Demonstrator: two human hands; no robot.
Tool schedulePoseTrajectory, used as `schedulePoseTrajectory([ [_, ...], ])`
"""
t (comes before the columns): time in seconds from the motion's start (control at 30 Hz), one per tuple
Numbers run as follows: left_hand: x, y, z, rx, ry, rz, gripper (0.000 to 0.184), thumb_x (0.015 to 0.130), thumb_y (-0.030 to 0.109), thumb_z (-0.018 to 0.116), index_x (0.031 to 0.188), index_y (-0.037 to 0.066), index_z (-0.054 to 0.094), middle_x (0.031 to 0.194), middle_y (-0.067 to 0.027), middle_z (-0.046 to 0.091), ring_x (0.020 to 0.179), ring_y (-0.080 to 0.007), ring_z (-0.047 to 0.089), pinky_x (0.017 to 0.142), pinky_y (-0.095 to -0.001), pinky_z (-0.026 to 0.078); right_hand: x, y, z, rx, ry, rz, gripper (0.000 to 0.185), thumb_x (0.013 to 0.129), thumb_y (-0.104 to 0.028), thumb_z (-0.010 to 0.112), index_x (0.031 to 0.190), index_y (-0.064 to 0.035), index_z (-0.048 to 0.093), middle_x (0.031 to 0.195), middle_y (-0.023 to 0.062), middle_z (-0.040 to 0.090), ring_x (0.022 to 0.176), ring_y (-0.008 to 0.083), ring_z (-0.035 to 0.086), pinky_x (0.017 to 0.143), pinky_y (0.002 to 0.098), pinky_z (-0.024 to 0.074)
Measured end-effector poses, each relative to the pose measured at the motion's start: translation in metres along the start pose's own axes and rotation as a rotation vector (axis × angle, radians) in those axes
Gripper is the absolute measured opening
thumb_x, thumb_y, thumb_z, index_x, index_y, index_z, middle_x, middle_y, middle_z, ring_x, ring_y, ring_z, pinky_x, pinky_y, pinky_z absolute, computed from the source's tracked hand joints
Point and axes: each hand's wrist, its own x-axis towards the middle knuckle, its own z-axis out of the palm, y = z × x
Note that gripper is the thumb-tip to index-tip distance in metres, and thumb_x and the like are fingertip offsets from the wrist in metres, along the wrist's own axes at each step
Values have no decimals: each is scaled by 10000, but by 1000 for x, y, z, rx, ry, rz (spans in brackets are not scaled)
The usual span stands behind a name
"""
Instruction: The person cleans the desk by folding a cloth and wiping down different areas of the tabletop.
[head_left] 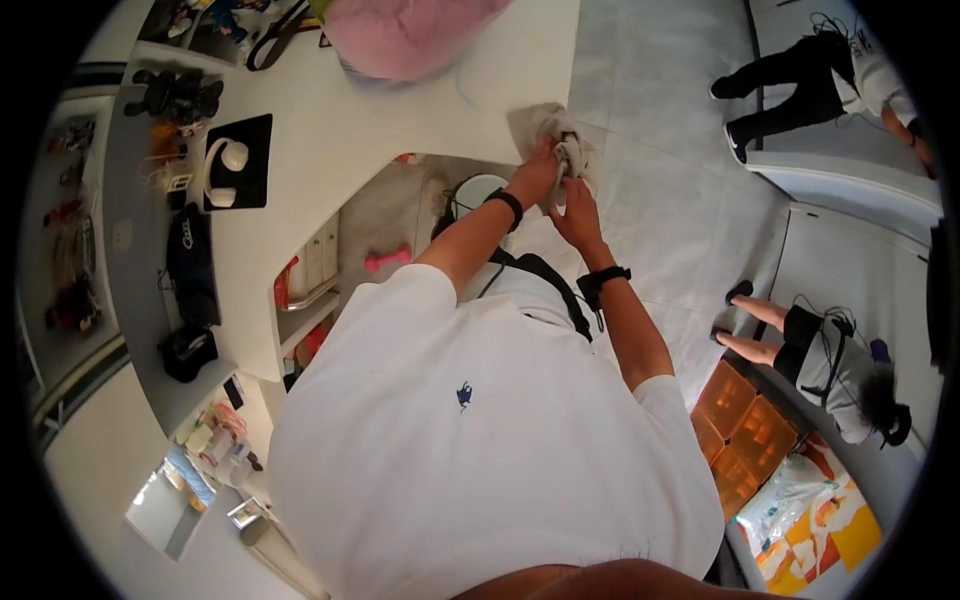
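A crumpled grey-beige cloth (560,135) is bunched up at the corner of the white desk (440,120), part of it over the desk's edge. My left hand (535,176) grips the cloth from the desk side. Just to the right, my right hand (577,212) has its fingers closed on the cloth's lower, bunched part. Both wrists carry black bands. Beyond the cloth, a pink bundle (410,35) lies on the desk.
On the left of the desk are white headphones (222,170) on a black mat (255,135). A pink dumbbell (387,260) lies on the tiled floor below. Two other people stand at the right, near orange boxes (745,425).
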Motion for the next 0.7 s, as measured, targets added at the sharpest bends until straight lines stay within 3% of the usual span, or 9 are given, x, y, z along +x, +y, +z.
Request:
schedulePoseTrajectory([
  [0.03,-1,10,-5,8,8,-14,455,918,123,423,1289,-140,426,1451,-299,343,1356,-419,345,1029,-413,414,-1,2,-1,8,-6,-15,524,692,-107,715,1157,8,501,1074,223,538,989,402,554,825,467,475],
  [0.1,-3,18,-11,-454,-188,-321,445,917,122,421,1273,-144,434,1415,-317,375,1313,-431,389,996,-420,438,1,2,1,50,-14,65,574,713,-95,726,1196,21,436,1104,232,512,1040,420,524,880,453,455],
  [0.13,-7,15,-11,-439,-180,-332,445,917,122,421,1273,-144,434,1415,-317,375,1313,-431,389,996,-420,438,4,2,2,66,-14,52,574,713,-95,726,1196,21,436,1104,232,512,1040,420,524,880,453,455],
  [0.2,-19,5,-9,17,-438,-145,443,900,120,459,1260,-137,447,1354,-350,416,1272,-439,422,1001,-441,419,17,5,7,90,3,16,638,708,-62,708,1260,33,402,1175,259,501,1083,429,518,913,449,447],
  [0.33,-37,14,-70,-76,-242,-96,507,867,82,508,1304,-155,407,1359,-379,395,1306,-440,393,1073,-426,360,55,2,32,106,99,-160,655,724,-19,646,1320,56,385,1248,295,491,1135,452,505,951,455,435],
  [0.4,-38,-5,-71,484,-400,-65,570,853,25,516,1356,-174,335,1406,-395,324,1345,-448,343,1134,-416,290,67,10,61,37,-128,-102,612,759,-3,576,1345,55,409,1259,315,505,1180,465,484,973,464,437],
  [0.5,-51,-24,-71,256,-302,-219,606,851,5,504,1384,-180,282,1443,-391,268,1371,-450,302,1161,-420,250,78,-3,73,35,-262,-33,568,779,-12,542,1336,37,445,1229,327,527,1155,474,503,976,466,435],
  [0.7,-94,-51,-83,158,-105,-210,578,846,-5,499,1359,-186,306,1422,-381,310,1366,-443,312,1147,-426,282,92,-33,94,20,-382,-90,564,784,-5,536,1340,27,447,1237,318,531,1140,468,518,949,472,453],
])
